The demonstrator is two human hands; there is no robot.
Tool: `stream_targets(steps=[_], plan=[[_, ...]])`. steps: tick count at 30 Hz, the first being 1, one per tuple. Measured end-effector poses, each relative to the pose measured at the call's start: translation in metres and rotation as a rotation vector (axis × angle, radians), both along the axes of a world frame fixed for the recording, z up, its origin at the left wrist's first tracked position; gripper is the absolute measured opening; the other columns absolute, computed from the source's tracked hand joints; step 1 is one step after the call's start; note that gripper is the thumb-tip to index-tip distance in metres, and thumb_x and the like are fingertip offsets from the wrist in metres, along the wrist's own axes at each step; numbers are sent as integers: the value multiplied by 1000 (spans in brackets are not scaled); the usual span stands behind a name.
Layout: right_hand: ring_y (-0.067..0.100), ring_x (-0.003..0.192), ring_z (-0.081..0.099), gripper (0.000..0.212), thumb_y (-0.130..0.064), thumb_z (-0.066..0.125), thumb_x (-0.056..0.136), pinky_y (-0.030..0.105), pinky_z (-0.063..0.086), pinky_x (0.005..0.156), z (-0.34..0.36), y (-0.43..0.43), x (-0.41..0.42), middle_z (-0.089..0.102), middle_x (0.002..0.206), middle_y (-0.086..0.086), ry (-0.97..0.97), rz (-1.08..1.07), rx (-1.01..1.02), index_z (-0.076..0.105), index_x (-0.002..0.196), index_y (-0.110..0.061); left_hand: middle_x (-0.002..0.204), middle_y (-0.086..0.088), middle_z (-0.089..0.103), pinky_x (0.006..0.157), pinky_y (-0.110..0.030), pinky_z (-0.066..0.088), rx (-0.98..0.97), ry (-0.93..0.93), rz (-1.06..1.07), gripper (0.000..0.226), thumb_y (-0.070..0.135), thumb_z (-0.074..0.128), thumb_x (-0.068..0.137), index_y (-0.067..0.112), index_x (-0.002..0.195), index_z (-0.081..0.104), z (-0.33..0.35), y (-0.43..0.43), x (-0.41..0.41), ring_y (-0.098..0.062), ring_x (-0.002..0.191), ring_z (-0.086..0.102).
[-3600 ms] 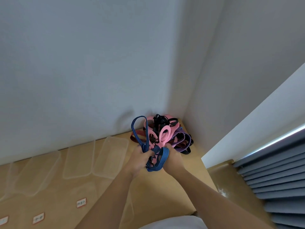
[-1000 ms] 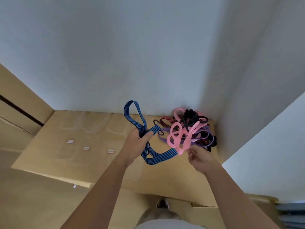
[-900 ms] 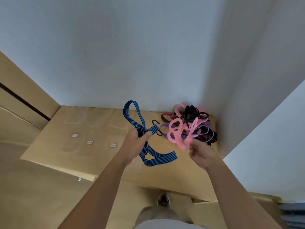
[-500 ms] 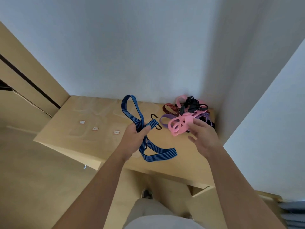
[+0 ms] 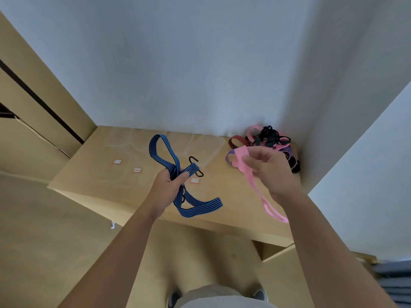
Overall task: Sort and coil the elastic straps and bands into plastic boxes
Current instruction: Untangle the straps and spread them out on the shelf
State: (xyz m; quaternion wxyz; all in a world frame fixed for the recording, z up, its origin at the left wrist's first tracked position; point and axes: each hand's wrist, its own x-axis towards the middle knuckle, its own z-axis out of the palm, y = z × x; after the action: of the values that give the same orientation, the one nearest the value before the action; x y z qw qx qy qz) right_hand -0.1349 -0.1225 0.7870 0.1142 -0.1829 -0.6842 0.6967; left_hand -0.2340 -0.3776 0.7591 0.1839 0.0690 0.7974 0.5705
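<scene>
My left hand (image 5: 167,187) grips a blue striped elastic strap (image 5: 195,206) folded into loops; one loop stands up above the fist, another hangs below, and black metal hooks (image 5: 195,166) stick out to the right. My right hand (image 5: 270,172) pinches a pink band (image 5: 253,185) whose loops hang down past my wrist. A tangled pile of pink, black, purple and dark red bands (image 5: 270,141) lies in the table's far right corner. Clear plastic boxes (image 5: 131,138) sit along the back wall, faint against the wood.
The wooden table (image 5: 106,185) stands in a corner between white walls. Three small white labels (image 5: 137,170) lie on it in a row near the boxes. Wooden cabinets stand to the left. My feet show on the floor below.
My right hand has lifted the pink band off the pile and pulled it toward me. The blue strap stays gripped in my left hand. The camera has pulled back and tilted down.
</scene>
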Motion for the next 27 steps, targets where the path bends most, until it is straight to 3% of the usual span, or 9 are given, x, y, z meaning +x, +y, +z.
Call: stream_targets(steps=[5,9,13,16,21,23,27], plan=[[32,96,71,13,-5,69,93,52,57,92,8,-41,-22,77,97,6,-7,-87,77,75,101,-14,78,-4,55,77,-43,45,-8,-4,-37,9,23,62,102,18,95,64,0,-47,-22,-28,78,55],[38,101,70,12,-4,67,94,58,54,93,9,-73,-42,75,102,17,-46,-99,110,72,105,-6,78,-5,55,75,-41,46,1,-11,-72,10,24,61,102,17,98,65,2,-88,-43,-26,75,56],[33,102,71,16,-6,69,93,49,60,87,8,-105,-70,74,106,15,-107,-145,136,70,109,-6,78,-4,56,71,-37,47,25,-8,-66,10,26,61,102,19,96,66,-1,-130,-65,-24,75,58],[25,90,72,10,-6,71,92,44,63,80,7,-124,-89,74,96,6,-118,-187,150,70,101,-11,76,0,58,69,-35,49,38,-7,-63,10,27,62,102,22,96,68,-5,-158,-78,-19,72,59],[10,78,71,10,-10,74,89,48,62,80,-4,-149,-107,75,85,-6,-157,-211,233,69,95,-17,76,3,61,61,-25,52,79,-33,-23,7,28,62,102,23,99,67,-17,-193,-95,-12,66,62],[7,79,72,14,-13,77,87,49,61,81,-11,-156,-110,75,82,-10,-169,-217,264,68,92,-22,80,-1,60,61,-26,52,92,-46,-3,7,26,62,102,22,101,67,-22,-203,-100,-11,65,61],[20,91,70,32,-17,82,81,51,60,83,-23,-158,-118,70,97,-3,-239,-264,348,63,106,-18,75,1,59,54,-22,51,113,-53,17,12,25,62,102,28,94,71,-30,-215,-105,-10,64,59]])
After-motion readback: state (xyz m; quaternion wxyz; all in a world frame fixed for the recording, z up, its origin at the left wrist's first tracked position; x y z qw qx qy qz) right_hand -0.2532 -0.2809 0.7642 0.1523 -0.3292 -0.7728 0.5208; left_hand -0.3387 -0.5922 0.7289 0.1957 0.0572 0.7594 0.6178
